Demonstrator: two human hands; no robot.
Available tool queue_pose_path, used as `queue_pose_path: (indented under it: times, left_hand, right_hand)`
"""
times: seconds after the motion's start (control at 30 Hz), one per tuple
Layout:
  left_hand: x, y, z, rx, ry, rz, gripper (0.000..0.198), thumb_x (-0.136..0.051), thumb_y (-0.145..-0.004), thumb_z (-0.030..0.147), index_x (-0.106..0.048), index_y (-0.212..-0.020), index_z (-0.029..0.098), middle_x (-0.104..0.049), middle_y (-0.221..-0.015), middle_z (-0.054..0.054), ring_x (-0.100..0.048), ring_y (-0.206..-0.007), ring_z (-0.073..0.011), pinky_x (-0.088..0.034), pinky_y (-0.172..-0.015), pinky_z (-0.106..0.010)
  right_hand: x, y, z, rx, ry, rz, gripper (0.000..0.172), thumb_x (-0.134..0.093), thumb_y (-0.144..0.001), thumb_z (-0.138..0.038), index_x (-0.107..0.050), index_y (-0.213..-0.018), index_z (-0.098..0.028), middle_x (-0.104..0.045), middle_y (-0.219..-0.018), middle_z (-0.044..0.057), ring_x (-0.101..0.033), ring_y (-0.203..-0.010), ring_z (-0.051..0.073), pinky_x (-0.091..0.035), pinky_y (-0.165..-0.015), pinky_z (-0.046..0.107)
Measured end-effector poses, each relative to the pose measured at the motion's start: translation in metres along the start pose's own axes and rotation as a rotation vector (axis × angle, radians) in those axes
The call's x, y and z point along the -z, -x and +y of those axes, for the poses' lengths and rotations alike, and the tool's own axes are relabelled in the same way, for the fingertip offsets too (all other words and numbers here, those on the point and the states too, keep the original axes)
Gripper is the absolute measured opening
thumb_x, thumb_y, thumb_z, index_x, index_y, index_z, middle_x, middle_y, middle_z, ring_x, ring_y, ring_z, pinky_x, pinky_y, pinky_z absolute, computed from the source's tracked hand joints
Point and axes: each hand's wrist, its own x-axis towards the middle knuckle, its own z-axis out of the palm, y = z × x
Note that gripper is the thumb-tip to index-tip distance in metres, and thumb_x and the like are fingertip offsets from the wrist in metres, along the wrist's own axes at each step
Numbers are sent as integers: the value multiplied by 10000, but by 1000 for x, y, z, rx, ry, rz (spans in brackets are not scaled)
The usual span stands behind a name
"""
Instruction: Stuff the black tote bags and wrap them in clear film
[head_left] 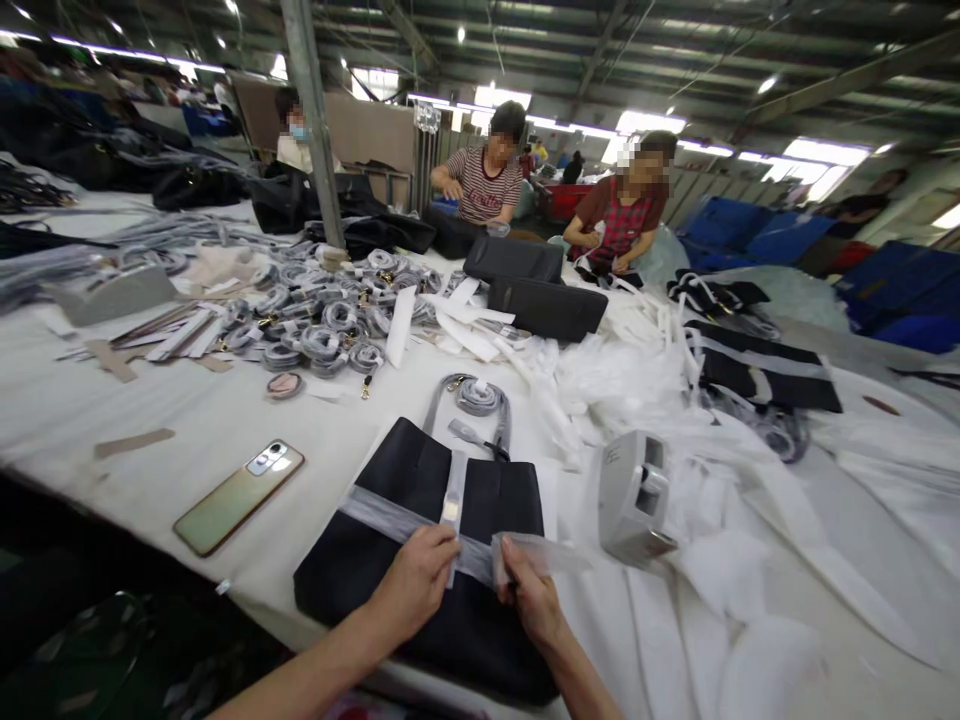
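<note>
A black handbag (341,575) lies flat at the table's near edge, with a translucent grey wrapping band running across it. Down its middle runs a narrow wrapped strap (454,475) with a pale fastening piece. My left hand (420,580) rests on the bag with its fingers bent and pressed together at the lower end of this strap; what is under the fingertips is hidden. Between thumb and fingers, my right hand (531,592) grips a translucent wrapping strip (544,550) at the bag's right side. Above the bag lie its wrapped handle and a coiled shoulder strap (478,396).
A phone (240,497) lies left of the bag, and a grey tape dispenser (634,495) stands to its right. White foam sheets (720,570) spread over the right side. Wrapped strap coils (330,340) are heaped farther back. Two co-workers (484,180) are across the table.
</note>
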Motion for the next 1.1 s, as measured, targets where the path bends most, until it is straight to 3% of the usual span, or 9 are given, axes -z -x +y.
queue_pose_path:
  times: [0.2, 0.27, 0.37, 0.43, 0.5, 0.63, 0.8, 0.93, 1.1]
  left_hand:
    - [-2, -2, -5, 24, 96, -51, 422, -398, -813, 72, -643, -1120, 224, -639, -1170, -68, -573, -1090, -196, -462, -997, -371]
    - [4, -2, -7, 113, 226, -79, 467, -429, -760, 63, -600, -1169, 213, -639, -1170, -68, -573, -1102, -205, -440, -1017, -398]
    - [17, -2, -8, 312, 596, -162, 603, -514, -677, 81, -481, -1268, 200, -647, -1131, -62, -605, -1052, -206, -463, -973, -398]
    - [24, 0, -7, 436, 867, -174, 703, -590, -666, 137, -373, -1333, 196, -643, -1122, -63, -615, -1028, -197, -476, -935, -372]
    - [27, 1, -4, 543, 1006, -105, 794, -673, -672, 244, -294, -1366, 174, -645, -1099, -75, -617, -1007, -195, -472, -912, -351]
    - [23, -2, 5, 722, 863, 106, 845, -773, -627, 398, -356, -1312, 131, -657, -867, -35, -617, -808, -164, -478, -784, -293]
    - [19, -19, 11, 784, 781, 181, 708, -745, -613, 258, -437, -1242, 150, -542, -622, 70, -523, -540, -110, -451, -554, -237]
    - [31, -27, 0, 691, 561, 251, 534, -630, -574, 70, -551, -1095, 158, -597, -711, 38, -546, -587, -105, -448, -593, -224]
    - [47, -20, -21, 575, 358, 226, 440, -563, -644, 68, -566, -1075, 156, -616, -702, 24, -594, -660, -139, -448, -654, -248]
  right_hand:
    - [-13, -2, -12, 192, 344, -156, 477, -411, -888, -509, -502, -528, -209, -496, -521, -19, -446, -524, 133, -324, -541, 250]
    - [-18, -3, -15, 232, 448, -180, 342, -519, -823, -433, -507, -565, -209, -505, -540, -31, -424, -524, 126, -284, -527, 244]
    - [-21, -3, -18, 228, 555, -179, 66, -600, -706, -255, -551, -690, -214, -491, -549, -60, -423, -528, 115, -254, -527, 228]
    - [-21, -3, -20, 229, 608, -190, 142, -564, -649, -158, -562, -778, -219, -487, -574, -72, -437, -544, 112, -263, -541, 220]
    - [-21, -2, -22, 241, 630, -196, 216, -526, -618, -118, -560, -806, -218, -488, -600, -69, -446, -566, 115, -277, -559, 220]
    - [-21, -1, -21, 278, 646, -212, 231, -503, -630, -116, -576, -826, -215, -505, -648, -50, -462, -609, 130, -308, -594, 233]
    - [-19, -2, -16, 306, 620, -214, 247, -484, -635, -96, -584, -831, -209, -510, -702, -38, -458, -615, 123, -327, -599, 235]
    - [-18, -3, -14, 297, 575, -194, 222, -476, -682, -100, -585, -846, -202, -514, -708, -33, -465, -602, 120, -347, -586, 232]
    - [-18, -7, -13, 321, 610, -180, 174, -465, -836, -201, -618, -919, -205, -604, -770, 5, -548, -685, 155, -410, -657, 268]
